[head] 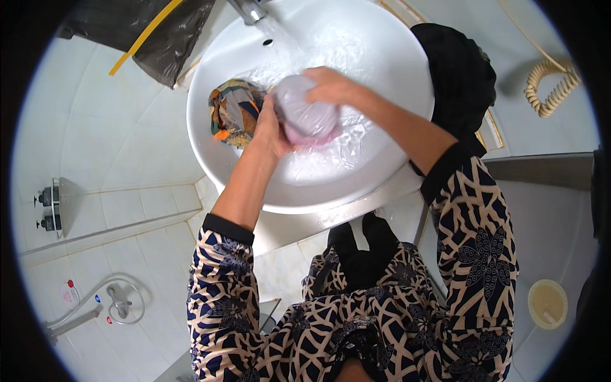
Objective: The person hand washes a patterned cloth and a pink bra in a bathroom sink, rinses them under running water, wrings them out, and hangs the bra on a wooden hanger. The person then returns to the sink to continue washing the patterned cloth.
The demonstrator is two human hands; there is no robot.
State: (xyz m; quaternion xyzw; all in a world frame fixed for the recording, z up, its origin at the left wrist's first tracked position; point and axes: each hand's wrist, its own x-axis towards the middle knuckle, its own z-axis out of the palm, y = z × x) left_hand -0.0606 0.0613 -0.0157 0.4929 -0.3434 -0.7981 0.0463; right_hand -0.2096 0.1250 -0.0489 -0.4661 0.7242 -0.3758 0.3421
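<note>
A pale lavender, wet, rounded cloth item (308,107) with a pink lower edge is held between my two hands over the white washbasin (401,67). My left hand (273,129) grips its left side, thumb up along the edge. Around its upper right side, my right hand (329,87) has its fingers curled; this hand is slightly blurred. Just left of my left hand, a bunched multicoloured patterned cloth (235,112) lies in the basin. Water runs from the metal faucet (249,12) and ripples around both cloths. The item's exact kind is unclear.
Black fabric (453,81) hangs beside the basin's right rim. Dark plastic sheeting (172,43) with a yellow strip is at upper left. A coiled beige cord (549,90) hangs at right. A shower mixer (119,303) is on the left wall, below a bottle rack (57,207).
</note>
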